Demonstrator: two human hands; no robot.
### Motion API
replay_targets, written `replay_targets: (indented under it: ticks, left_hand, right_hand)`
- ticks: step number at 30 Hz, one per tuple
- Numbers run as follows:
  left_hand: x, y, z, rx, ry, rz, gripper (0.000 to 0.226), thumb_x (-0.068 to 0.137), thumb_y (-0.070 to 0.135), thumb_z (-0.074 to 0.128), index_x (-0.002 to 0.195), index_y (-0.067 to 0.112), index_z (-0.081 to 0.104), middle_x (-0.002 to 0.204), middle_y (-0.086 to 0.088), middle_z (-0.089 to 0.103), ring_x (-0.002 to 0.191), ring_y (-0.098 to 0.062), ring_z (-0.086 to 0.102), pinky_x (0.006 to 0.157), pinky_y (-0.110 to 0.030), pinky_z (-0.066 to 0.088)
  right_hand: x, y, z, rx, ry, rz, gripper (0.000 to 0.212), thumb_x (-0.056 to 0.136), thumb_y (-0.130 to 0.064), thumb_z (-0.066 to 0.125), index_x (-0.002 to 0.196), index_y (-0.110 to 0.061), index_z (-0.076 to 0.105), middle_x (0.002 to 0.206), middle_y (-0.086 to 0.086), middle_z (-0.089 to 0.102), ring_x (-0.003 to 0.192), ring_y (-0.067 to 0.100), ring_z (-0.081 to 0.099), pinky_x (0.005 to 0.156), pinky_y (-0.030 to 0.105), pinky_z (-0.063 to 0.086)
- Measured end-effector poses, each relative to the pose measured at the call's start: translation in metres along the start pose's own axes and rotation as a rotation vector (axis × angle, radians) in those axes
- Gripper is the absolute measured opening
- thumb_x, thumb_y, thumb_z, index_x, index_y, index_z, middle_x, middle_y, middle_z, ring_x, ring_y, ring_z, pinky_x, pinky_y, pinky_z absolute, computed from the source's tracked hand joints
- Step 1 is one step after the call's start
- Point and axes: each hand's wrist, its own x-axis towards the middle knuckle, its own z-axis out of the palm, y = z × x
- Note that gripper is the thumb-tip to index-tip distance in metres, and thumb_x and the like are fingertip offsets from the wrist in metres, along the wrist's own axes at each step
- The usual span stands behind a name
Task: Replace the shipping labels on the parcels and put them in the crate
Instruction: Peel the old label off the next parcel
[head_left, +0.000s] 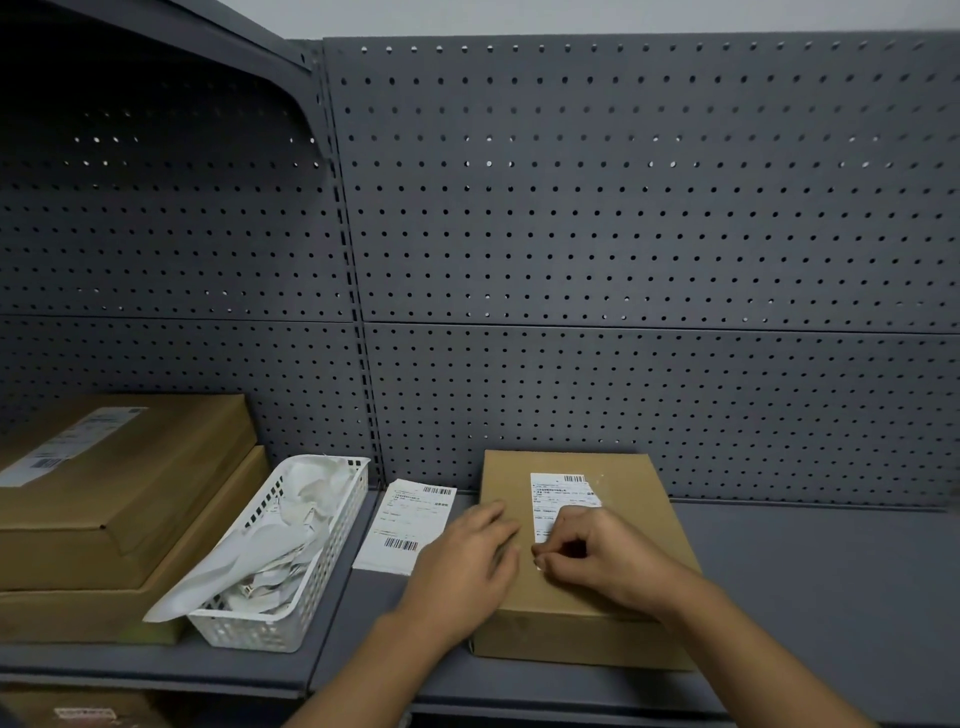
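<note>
The box (639, 525) lies flat on the shelf (805, 571), near the front edge, with its label (563, 493) facing up. The left hand (467, 561) rests flat on the box's left side, fingers straight, holding nothing, just pinning it down. The right hand (597, 556) is curled, its grip closed to a fine pinch of thumb and forefinger at the label's near corner, which looks barely lifted. I'd worry about the paper tearing if it's pulled fast or straight up. That would leave scraps stuck on, or strip the cardboard's skin so a new one won't sit flat. If the left hand eases off, the box could slide toward the edge. A fresh label (410, 525) waits just left of the box, beside a basket (332, 561) of crumpled paper.
</note>
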Motion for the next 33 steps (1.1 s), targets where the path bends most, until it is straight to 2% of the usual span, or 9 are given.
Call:
replay_targets:
  ticks: [7, 12, 17, 24, 28, 30, 33]
  left_hand:
    - [0.001, -0.002, 0.006, -0.001, -0.024, -0.026, 0.035, 0.108, 0.037, 0.041, 0.14, 0.035, 0.056, 0.161, 0.013, 0.036, 0.15, -0.006, 0.031, 0.109, -0.031, 0.043]
    - [-0.001, 0.001, 0.008, -0.031, -0.04, -0.04, 0.033, 0.109, 0.033, 0.039, 0.138, 0.033, 0.057, 0.164, 0.013, 0.031, 0.152, -0.004, 0.024, 0.11, -0.03, 0.041]
    - [-0.002, 0.004, 0.009, -0.068, -0.019, -0.049, 0.032, 0.11, 0.032, 0.04, 0.135, 0.03, 0.059, 0.165, 0.013, 0.031, 0.153, -0.003, 0.022, 0.111, -0.027, 0.038]
    - [-0.002, 0.003, 0.008, -0.071, -0.02, -0.043, 0.032, 0.11, 0.033, 0.039, 0.135, 0.028, 0.058, 0.164, 0.011, 0.031, 0.153, -0.005, 0.023, 0.111, -0.027, 0.035]
    - [-0.003, 0.003, 0.008, -0.083, -0.021, -0.042, 0.032, 0.11, 0.034, 0.039, 0.136, 0.028, 0.057, 0.165, 0.01, 0.031, 0.154, -0.005, 0.022, 0.113, -0.028, 0.036]
    - [-0.003, 0.004, 0.007, -0.084, -0.025, -0.043, 0.032, 0.11, 0.034, 0.038, 0.136, 0.028, 0.057, 0.166, 0.01, 0.03, 0.154, -0.005, 0.02, 0.114, -0.028, 0.035]
    - [-0.002, 0.005, 0.007, -0.084, -0.019, -0.042, 0.032, 0.11, 0.032, 0.038, 0.136, 0.026, 0.057, 0.165, 0.01, 0.031, 0.154, -0.005, 0.02, 0.113, -0.027, 0.034]
  right_hand:
    - [0.0, -0.001, -0.012, 0.138, -0.051, 0.055, 0.013, 0.087, -0.028, 0.082, 0.1, -0.023, 0.083, 0.099, -0.006, 0.075, 0.096, 0.007, 0.07, 0.093, 0.028, 0.054]
    - [0.008, -0.002, -0.016, 0.133, -0.105, 0.086, 0.014, 0.083, -0.029, 0.086, 0.095, -0.022, 0.083, 0.093, -0.006, 0.073, 0.086, 0.004, 0.067, 0.084, 0.024, 0.052]
    - [0.009, -0.002, -0.012, 0.019, -0.115, 0.027, 0.013, 0.088, -0.033, 0.079, 0.088, -0.02, 0.082, 0.09, -0.009, 0.071, 0.087, 0.004, 0.068, 0.082, 0.023, 0.052]
    - [0.004, -0.001, -0.003, -0.061, -0.049, -0.008, 0.009, 0.089, -0.031, 0.076, 0.091, -0.024, 0.081, 0.09, -0.013, 0.071, 0.089, 0.008, 0.067, 0.084, 0.037, 0.055]
    - [-0.005, -0.007, -0.013, 0.148, -0.001, 0.046, 0.009, 0.094, -0.017, 0.074, 0.094, -0.022, 0.082, 0.097, -0.01, 0.078, 0.096, 0.007, 0.071, 0.09, 0.026, 0.055]
    - [-0.012, -0.009, -0.021, 0.256, 0.009, 0.066, 0.01, 0.095, -0.016, 0.073, 0.097, -0.022, 0.082, 0.101, -0.006, 0.078, 0.099, 0.011, 0.072, 0.091, 0.024, 0.054]
    - [-0.011, -0.008, -0.023, 0.137, -0.049, 0.044, 0.018, 0.09, -0.028, 0.08, 0.108, -0.027, 0.081, 0.102, -0.007, 0.074, 0.1, 0.008, 0.068, 0.092, 0.023, 0.051]
